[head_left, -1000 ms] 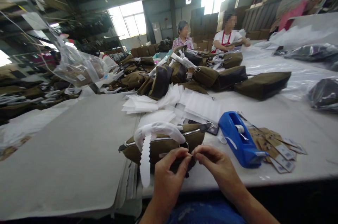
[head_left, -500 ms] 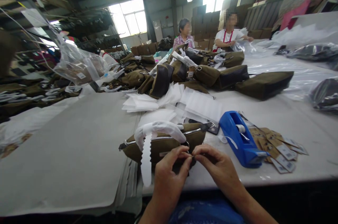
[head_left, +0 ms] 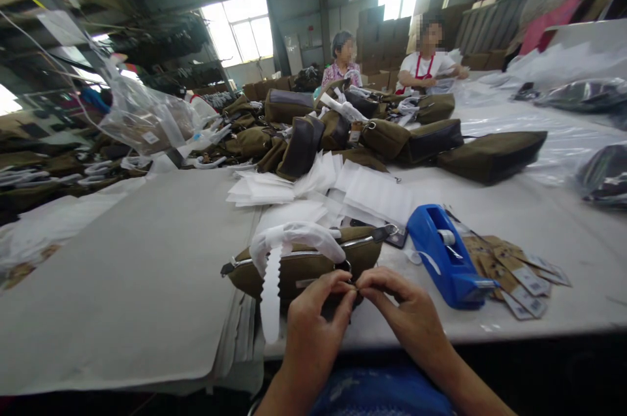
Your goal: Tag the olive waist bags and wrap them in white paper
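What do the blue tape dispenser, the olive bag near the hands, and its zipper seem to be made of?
Tape dispenser: probably moulded plastic, judging by its smooth, slightly glossy blue body.
Bag: likely matte fabric; dull, soft-looking surface, weave unclear.
Zipper: seemingly polished metal; bright silvery line.

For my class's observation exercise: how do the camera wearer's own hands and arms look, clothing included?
The left hand and right hand are ungloved; the visible forearms are sleeveless. Blue clothing with paler marks shows between them.

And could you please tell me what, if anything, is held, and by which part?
The left grip and right grip seem to pinch something small in front of the olive bag; what it is, and which part, cannot be told.
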`<state>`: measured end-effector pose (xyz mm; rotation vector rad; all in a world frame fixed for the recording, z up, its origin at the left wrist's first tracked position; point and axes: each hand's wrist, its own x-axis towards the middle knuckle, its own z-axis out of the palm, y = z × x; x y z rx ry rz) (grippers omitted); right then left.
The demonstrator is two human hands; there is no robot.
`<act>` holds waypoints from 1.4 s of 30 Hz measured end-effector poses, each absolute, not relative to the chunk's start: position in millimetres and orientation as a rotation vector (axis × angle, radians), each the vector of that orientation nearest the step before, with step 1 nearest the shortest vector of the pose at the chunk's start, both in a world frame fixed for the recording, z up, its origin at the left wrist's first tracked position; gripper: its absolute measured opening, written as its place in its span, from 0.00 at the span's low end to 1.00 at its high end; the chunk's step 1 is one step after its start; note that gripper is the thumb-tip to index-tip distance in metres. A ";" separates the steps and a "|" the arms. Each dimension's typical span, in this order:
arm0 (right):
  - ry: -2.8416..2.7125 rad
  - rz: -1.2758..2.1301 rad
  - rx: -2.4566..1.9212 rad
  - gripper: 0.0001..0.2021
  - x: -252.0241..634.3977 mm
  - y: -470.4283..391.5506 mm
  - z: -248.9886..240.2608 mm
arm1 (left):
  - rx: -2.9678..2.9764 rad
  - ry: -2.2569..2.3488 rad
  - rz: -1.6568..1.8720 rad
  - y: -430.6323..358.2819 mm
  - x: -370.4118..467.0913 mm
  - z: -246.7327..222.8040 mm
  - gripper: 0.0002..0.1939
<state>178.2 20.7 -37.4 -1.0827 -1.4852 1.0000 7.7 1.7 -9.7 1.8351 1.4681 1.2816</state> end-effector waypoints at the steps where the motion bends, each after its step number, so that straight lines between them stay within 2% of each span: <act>1: -1.495 0.990 -1.080 0.04 178.1 20.7 -37.4 | 1.836 1.468 1.281 1.8 7.8 -9.5 0.12; 13: -1.618 0.738 -1.035 0.07 173.9 21.5 -32.9 | 1.825 1.504 1.319 -1.9 13.1 -8.0 0.07; 17: -1.582 0.690 -1.088 0.04 178.2 21.3 -46.7 | 1.906 1.518 1.310 -0.9 3.1 -13.0 0.06; 20: -1.559 0.618 -1.193 0.07 182.3 15.0 -65.8 | 1.853 1.643 1.398 -5.7 -7.4 -21.5 0.09; 23: -1.573 0.745 -1.281 0.12 180.3 7.2 -82.3 | 1.734 1.632 1.308 -12.9 -10.2 -34.5 0.09; 27: -1.442 1.075 -1.304 0.16 169.1 3.3 -89.0 | 1.680 1.606 1.239 -17.3 -3.6 -48.3 0.13; 30: -1.349 1.216 -1.231 0.16 162.3 3.8 -87.3 | 1.624 1.609 1.221 -15.0 -0.8 -51.6 0.15; 37: -1.359 1.297 -1.058 0.14 155.1 2.4 -75.2 | 1.758 1.737 1.134 -7.6 -6.5 -54.6 0.18; 42: -1.544 1.365 -0.906 0.12 173.8 10.5 -53.6 | 1.642 1.695 1.105 -7.7 -7.6 -54.5 0.19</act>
